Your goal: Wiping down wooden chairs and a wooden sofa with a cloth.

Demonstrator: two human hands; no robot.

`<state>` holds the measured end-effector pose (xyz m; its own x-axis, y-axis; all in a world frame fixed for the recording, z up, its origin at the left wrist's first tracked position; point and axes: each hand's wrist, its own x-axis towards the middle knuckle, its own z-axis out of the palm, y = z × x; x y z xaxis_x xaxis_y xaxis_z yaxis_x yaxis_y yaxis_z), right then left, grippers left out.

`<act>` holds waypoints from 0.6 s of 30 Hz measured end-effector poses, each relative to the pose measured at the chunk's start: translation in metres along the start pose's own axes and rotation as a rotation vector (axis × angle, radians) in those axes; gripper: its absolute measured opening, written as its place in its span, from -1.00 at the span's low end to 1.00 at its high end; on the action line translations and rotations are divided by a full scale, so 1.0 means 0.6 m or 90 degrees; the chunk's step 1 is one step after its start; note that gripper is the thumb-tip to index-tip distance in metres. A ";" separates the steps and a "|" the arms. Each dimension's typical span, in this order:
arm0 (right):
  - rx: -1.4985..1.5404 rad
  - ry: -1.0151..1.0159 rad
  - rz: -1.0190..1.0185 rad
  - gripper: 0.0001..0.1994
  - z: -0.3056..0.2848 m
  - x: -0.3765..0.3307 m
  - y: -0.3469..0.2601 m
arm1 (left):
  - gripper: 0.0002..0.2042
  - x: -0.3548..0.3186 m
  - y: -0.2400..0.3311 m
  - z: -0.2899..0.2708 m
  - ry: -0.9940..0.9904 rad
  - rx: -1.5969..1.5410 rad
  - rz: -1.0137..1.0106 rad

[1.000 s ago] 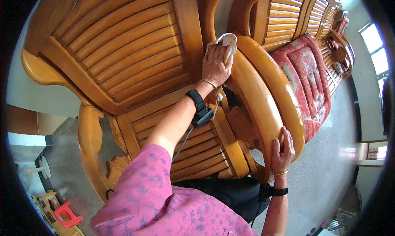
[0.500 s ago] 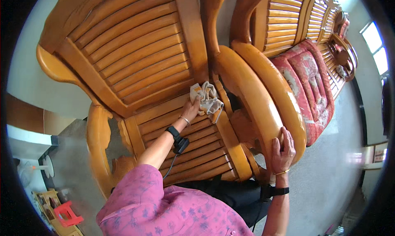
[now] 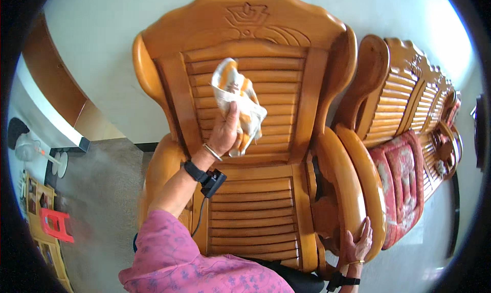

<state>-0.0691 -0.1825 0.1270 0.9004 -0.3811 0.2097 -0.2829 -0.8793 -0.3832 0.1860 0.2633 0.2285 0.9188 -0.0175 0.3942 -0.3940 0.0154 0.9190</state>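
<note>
White-orange cloth (image 3: 239, 103) pinched in my left hand (image 3: 223, 133); right hand (image 3: 359, 246) spread on armrest (image 3: 341, 178). Likely wiping; next stroke needs cloth flattened against backrest (image 3: 279, 96).

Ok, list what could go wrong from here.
The black cable hanging from the boxy black wrist device might snag on the brown wooden armchair. The bunched orange-and-white cloth could slip, as only the left hand grips it. The right hand might slide on the glossy curved armrest.

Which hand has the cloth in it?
The left hand: it grips the white-and-orange cloth in front of the chair's back. The right hand holds no cloth; it rests on the chair's right armrest.
</note>
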 end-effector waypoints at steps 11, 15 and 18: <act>-0.005 0.003 0.015 -0.19 -0.007 -0.008 -0.016 | -0.49 0.222 0.220 -0.285 0.554 1.038 0.410; -0.024 -0.003 0.016 -0.18 -0.003 -0.005 -0.019 | -0.52 0.258 0.193 -0.332 0.403 0.979 0.026; -0.045 -0.004 0.033 -0.18 -0.004 -0.005 -0.024 | -0.55 0.253 0.182 -0.308 0.450 1.000 0.120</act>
<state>-0.0684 -0.1691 0.1341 0.8863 -0.4243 0.1856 -0.3509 -0.8768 -0.3289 0.2867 0.4470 0.3875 0.5239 0.2827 0.8035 0.2623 -0.9510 0.1636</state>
